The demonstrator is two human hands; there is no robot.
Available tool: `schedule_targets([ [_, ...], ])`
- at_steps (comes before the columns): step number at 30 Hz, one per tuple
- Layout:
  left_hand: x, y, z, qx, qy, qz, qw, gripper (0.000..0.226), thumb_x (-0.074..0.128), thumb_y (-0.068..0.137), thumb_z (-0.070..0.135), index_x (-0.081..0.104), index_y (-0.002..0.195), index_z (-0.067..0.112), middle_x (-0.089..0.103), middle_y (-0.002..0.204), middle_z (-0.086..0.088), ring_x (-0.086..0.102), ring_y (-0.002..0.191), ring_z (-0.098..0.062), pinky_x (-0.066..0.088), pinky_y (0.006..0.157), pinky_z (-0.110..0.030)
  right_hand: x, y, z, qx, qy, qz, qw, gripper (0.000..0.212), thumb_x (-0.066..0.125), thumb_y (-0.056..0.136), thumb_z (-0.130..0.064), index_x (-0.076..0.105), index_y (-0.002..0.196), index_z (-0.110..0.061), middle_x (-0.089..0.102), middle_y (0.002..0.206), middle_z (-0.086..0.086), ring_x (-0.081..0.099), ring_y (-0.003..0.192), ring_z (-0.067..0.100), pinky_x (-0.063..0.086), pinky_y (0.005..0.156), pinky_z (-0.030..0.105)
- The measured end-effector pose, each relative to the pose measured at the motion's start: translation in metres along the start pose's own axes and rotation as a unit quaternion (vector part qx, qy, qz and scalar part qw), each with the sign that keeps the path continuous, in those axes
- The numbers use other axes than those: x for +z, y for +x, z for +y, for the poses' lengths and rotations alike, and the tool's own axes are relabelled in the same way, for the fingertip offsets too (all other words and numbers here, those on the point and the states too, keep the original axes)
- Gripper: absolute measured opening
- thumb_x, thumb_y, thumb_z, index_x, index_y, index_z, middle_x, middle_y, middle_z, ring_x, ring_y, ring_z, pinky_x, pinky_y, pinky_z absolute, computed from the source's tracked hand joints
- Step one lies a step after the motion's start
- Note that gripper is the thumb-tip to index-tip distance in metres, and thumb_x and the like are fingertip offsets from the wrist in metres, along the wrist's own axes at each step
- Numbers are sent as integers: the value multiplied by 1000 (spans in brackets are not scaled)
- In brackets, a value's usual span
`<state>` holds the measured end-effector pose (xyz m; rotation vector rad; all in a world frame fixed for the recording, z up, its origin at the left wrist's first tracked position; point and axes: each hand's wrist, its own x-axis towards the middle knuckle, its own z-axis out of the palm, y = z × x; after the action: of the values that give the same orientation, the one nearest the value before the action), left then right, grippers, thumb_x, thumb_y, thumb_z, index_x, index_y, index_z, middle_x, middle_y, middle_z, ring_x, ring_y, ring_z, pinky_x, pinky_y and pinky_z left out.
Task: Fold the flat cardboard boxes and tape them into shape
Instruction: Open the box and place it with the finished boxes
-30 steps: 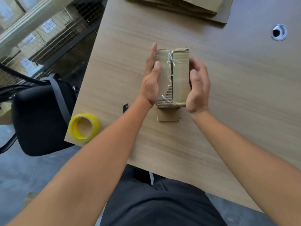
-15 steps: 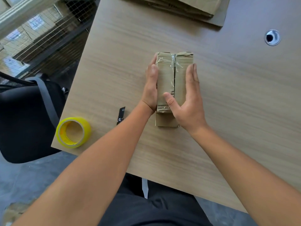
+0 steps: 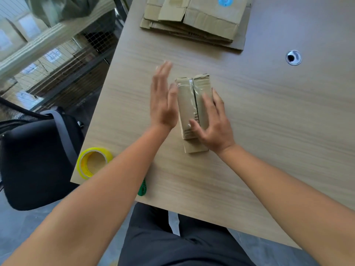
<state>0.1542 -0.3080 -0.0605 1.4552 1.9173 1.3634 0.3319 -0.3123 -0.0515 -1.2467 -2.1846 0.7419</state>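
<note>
On the table (image 3: 269, 131) sits the small taped box (image 3: 185, 104). Your right hand (image 3: 213, 123) lies flat on its top, fingers spread, gripping nothing. Your left hand (image 3: 163, 100) is open, fingers straight, just beside the box; it is blurry, so I cannot tell if it touches. Rub hard along the clear tape (image 3: 192, 89) over the middle gap. Farther off lie the yellow tape roll (image 3: 94, 162) and the flat boxes (image 3: 201, 22). One has a blue sticker (image 3: 222, 0); no words can be read.
</note>
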Motion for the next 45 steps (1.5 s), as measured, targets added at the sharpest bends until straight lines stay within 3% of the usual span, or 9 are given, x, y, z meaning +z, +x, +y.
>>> schedule_targets([
  [4, 4, 32, 22, 73, 171, -213, 959, 44, 41, 106, 29, 53, 146, 16, 55, 146, -7, 45, 136, -29, 28, 117, -37, 0, -2, 10, -41, -22, 46, 998, 70, 43, 103, -48, 51, 137, 12, 47, 145, 32, 47, 137, 41, 42, 114, 42],
  [7, 6, 28, 29, 0, 254, -200, 946, 47, 39, 107, 37, 47, 149, 20, 59, 135, -6, 52, 122, -31, 35, 107, -38, 5, -13, 7, 72, -2, 119, 990, 62, 39, 105, -36, 44, 140, 15, 48, 144, 30, 45, 137, 42, 39, 112, 53],
  [13, 7, -6, 44, -118, 318, -152, 928, 43, 33, 99, 59, 56, 108, 23, 62, 109, -3, 60, 100, -32, 40, 78, -39, 32, -43, -39, 359, 262, 216, 869, 79, 33, 102, -50, 6, 160, -3, 9, 168, 9, 10, 152, 7, 10, 126, 27],
  [17, -8, -18, 30, -200, 218, -188, 936, 46, 36, 101, 58, 57, 106, 16, 60, 110, -8, 55, 108, -32, 42, 91, -42, 22, -49, -22, 353, 358, 180, 845, 62, 34, 110, -28, 5, 161, -7, 11, 169, 9, 13, 155, 13, 13, 127, 31],
  [22, -14, -13, 33, -314, -8, -226, 922, 43, 30, 104, 57, 61, 104, 27, 62, 101, 10, 59, 100, -11, 46, 87, -33, 8, -33, -10, 384, 374, 120, 836, 58, 25, 112, -34, 9, 161, -8, 10, 168, 0, 9, 154, 8, 12, 111, 0],
  [27, -32, -23, 42, -357, -49, -273, 892, 55, 28, 105, 57, 51, 142, 24, 54, 136, 2, 51, 126, -22, 42, 105, -39, -13, -35, -31, 506, 192, 55, 839, 60, 16, 109, -49, 35, 157, -19, 34, 162, 11, 28, 149, 35, 20, 123, 47],
  [34, -78, -44, 58, -257, -283, -299, 874, 51, 54, 83, 5, 62, 124, 34, 69, 124, 7, 63, 114, -8, 53, 84, -22, -67, -71, -81, 450, 370, 148, 799, 59, 45, 88, -71, 53, 132, -32, 59, 132, -4, 53, 123, 15, 41, 104, 41],
  [39, -82, -54, 73, -338, -276, -247, 865, 58, 66, 82, 41, 48, 133, 19, 58, 131, -6, 56, 113, -18, 47, 97, -39, -59, -90, -112, 389, 316, 268, 823, 44, 61, 79, -55, 43, 103, -23, 52, 102, -1, 50, 86, 9, 39, 83, 31],
  [45, -92, -70, 74, -425, -169, -250, 853, 84, 62, 71, 85, 42, 119, 18, 50, 112, 4, 47, 103, -17, 37, 90, -40, -37, -120, -128, 440, 309, 241, 808, 90, 52, 71, -85, 27, 143, -36, 51, 136, 1, 56, 121, 23, 46, 104, 48],
])
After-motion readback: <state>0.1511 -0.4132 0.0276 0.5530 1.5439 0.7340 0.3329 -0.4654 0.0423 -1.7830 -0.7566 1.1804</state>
